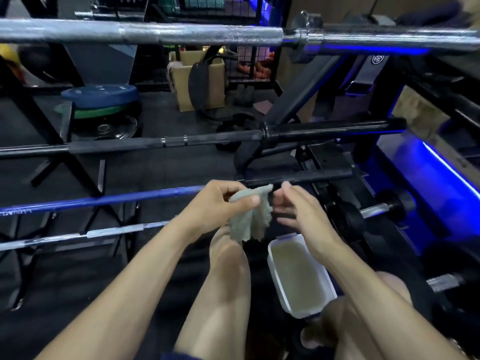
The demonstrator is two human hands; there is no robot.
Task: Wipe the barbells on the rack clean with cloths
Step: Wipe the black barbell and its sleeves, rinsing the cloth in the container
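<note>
Several barbells lie across the rack: a chrome barbell (161, 33) at the top, a black barbell (213, 138) below it, a blue barbell (104, 200) lower still and a thin chrome bar (78, 234) nearest the floor. My left hand (220, 206) grips a grey-green cloth (249, 216), which hangs down from my fingers just in front of the blue barbell's right end. Close beside the cloth's right edge, my right hand (298, 211) has its fingers loosely curled, and whether they touch the cloth is unclear.
A white tub (275, 276) of cloudy liquid stands on the floor between my legs, right under my hands. Stacked weight plates (101, 97) sit at the back left, a cardboard box (181, 84) behind the rack. A blue-lit rack frame (441, 178) fills the right.
</note>
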